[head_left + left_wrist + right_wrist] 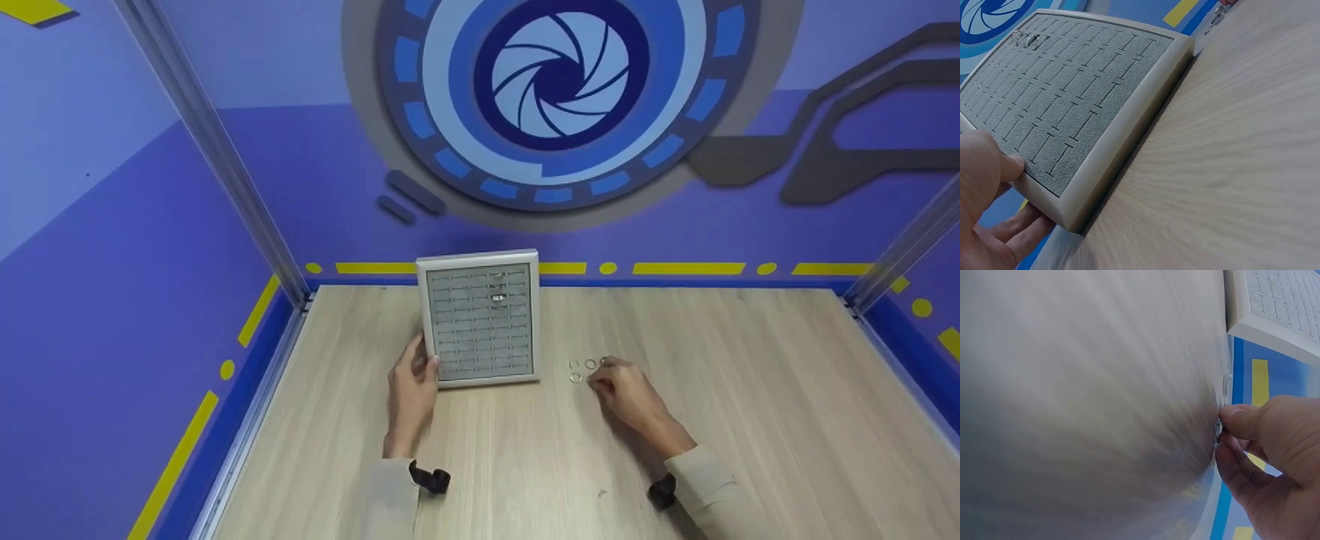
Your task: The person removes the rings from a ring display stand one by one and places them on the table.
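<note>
Ring display (480, 341) stands on the tabletop (480, 465), a few silvery rings (498, 298) seated high on its right side, and the left hand (412, 390) grips its lower left edge, thumb in front. To its right, the right hand (628, 394) bends its fingertips close together at the loose rings (575, 382); whether they pinch one, I cannot tell.

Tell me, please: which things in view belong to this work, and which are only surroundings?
Likely in the work:
framed ring display, held by left hand
rings in its slots
loose rings near the right hand

Surroundings:
painted wall
metal posts
black wrist devices
</note>
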Motion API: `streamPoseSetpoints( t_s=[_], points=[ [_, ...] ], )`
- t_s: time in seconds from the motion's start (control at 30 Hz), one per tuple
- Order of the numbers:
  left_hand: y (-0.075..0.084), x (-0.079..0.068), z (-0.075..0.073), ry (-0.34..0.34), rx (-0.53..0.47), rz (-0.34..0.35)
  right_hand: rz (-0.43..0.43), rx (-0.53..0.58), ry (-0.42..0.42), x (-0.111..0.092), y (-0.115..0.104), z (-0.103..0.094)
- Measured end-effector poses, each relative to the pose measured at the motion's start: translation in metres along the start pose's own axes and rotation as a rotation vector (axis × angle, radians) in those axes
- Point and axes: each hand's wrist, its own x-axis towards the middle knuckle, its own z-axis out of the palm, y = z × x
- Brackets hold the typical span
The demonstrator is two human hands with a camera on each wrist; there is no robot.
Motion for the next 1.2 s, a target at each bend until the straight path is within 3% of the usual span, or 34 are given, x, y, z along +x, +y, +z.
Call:
streamPoseSetpoints(
  t_s=[0.43, 0.77, 0.93, 1.2],
  points=[
    [-0.001, 0.002, 0.0, -0.003, -0.008, 0.029, 0.0, 0.024, 0.034, 0.006, -0.001, -0.013],
    [-0.001, 0.003, 0.0, -0.006, 0.002, 0.005, 0.054, 0.141, 0.054, 0.029, -0.023, -0.036],
    [-0.002, 0.002, 0.0, -0.011, -0.014, 0.012, 0.0, 0.164, 0.087, 0.044, -0.038, -0.042],
    [-0.001, 0.001, 0.0, -0.005, -0.005, 0.026, -0.068, 0.191, 0.166, 0.063, -0.061, -0.036]
  ],
)
